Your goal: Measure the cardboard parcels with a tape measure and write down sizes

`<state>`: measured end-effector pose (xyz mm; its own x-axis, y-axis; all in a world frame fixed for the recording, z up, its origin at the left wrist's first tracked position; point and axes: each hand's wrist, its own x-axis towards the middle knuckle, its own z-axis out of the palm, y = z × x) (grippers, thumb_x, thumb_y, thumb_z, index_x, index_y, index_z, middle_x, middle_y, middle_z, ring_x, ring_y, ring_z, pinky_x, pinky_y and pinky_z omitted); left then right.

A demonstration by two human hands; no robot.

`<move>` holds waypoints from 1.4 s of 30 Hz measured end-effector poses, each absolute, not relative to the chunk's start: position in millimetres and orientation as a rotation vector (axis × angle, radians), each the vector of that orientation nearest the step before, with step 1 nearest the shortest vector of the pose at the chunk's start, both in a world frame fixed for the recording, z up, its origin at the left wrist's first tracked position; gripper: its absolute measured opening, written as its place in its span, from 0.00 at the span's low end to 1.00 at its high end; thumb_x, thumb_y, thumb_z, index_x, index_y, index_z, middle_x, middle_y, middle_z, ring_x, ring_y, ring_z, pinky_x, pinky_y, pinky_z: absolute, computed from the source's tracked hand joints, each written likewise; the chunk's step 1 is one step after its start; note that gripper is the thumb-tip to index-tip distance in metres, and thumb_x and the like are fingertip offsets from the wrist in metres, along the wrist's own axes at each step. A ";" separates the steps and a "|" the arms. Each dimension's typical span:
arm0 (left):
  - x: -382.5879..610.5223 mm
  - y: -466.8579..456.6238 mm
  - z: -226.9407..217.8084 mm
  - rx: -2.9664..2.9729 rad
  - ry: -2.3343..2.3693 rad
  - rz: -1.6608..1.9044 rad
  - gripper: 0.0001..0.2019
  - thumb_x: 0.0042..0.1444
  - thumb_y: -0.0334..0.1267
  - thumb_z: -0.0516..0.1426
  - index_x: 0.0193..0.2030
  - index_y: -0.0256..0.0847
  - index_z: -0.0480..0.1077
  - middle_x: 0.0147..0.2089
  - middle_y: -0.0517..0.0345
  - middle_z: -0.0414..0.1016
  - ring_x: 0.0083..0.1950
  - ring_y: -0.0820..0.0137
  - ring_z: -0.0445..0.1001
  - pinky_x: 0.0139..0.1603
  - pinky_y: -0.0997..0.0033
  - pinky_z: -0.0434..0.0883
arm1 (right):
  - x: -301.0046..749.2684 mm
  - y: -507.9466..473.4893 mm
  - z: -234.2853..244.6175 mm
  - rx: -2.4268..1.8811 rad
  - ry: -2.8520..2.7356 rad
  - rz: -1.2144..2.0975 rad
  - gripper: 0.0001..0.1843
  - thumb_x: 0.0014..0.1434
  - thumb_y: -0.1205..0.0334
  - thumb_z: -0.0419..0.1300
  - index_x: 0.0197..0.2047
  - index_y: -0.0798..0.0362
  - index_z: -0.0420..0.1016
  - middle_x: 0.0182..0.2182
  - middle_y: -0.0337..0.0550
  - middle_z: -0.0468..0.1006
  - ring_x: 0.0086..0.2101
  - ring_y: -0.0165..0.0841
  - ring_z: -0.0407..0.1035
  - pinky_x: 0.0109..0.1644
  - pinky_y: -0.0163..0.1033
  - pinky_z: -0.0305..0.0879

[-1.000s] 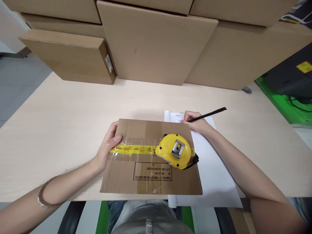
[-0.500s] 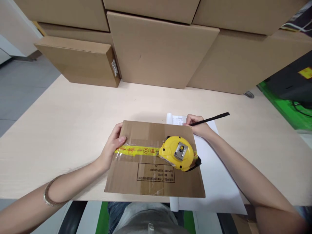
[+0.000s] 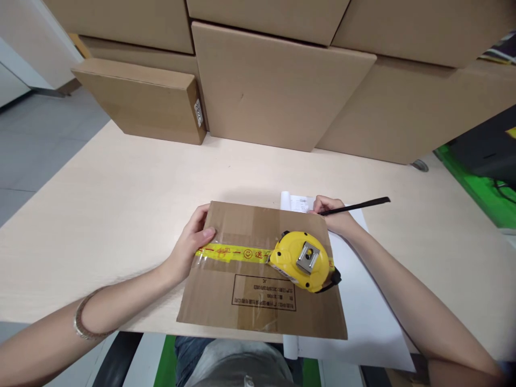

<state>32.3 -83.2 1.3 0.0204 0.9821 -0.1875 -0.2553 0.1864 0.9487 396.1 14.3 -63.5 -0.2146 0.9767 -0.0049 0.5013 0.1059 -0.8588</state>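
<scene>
My left hand [image 3: 195, 236] grips the left edge of a flat cardboard box [image 3: 262, 290], thumb on its top face. Yellow printed tape [image 3: 237, 253] runs across the box, above a block of printed text. On the box's right part rests a yellow tape measure [image 3: 302, 262] with a metal belt clip facing up. Beyond the box's far right corner, my right hand [image 3: 332, 212] is closed round a long black pen [image 3: 358, 206], over a white sheet of paper [image 3: 363, 301]. The pen's tip is hidden behind the fingers. Part of the sheet lies under the box.
Large cardboard boxes [image 3: 278, 88] stand stacked along the back of the pale table [image 3: 133, 215]. A slimmer box [image 3: 149, 102] with a label stands at the back left. A dark object [image 3: 479, 145] is beyond the right edge. The table's front edge is close to my body.
The whole view has shifted slightly, so everything appears a little further right. Both hands keep their holds, on the box and on the pen. The tape measure remains on the box.
</scene>
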 end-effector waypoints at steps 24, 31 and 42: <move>28.9 -82.2 -3.6 0.926 1.106 1.157 0.25 0.49 0.53 0.67 0.52 0.44 0.72 0.58 0.52 0.79 0.63 0.47 0.74 0.57 0.56 0.72 | 389.6 9.9 -57.1 -1.501 -1.787 0.964 0.16 0.51 0.55 0.68 0.25 0.49 0.65 0.21 0.35 0.68 0.24 0.28 0.57 0.28 0.35 0.53; 28.3 -81.9 -4.1 0.923 1.093 1.164 0.25 0.49 0.53 0.67 0.52 0.44 0.72 0.57 0.52 0.79 0.62 0.47 0.74 0.55 0.57 0.72 | 387.3 10.1 -55.0 -1.514 -1.784 0.954 0.16 0.49 0.55 0.67 0.23 0.49 0.62 0.20 0.34 0.65 0.24 0.28 0.55 0.28 0.35 0.50; 28.1 -82.2 -5.6 0.932 1.070 1.167 0.25 0.50 0.53 0.67 0.52 0.45 0.72 0.58 0.53 0.78 0.62 0.47 0.73 0.53 0.57 0.72 | 386.9 9.7 -52.9 -1.520 -1.783 0.980 0.17 0.48 0.55 0.68 0.24 0.49 0.62 0.20 0.34 0.66 0.24 0.28 0.56 0.28 0.35 0.51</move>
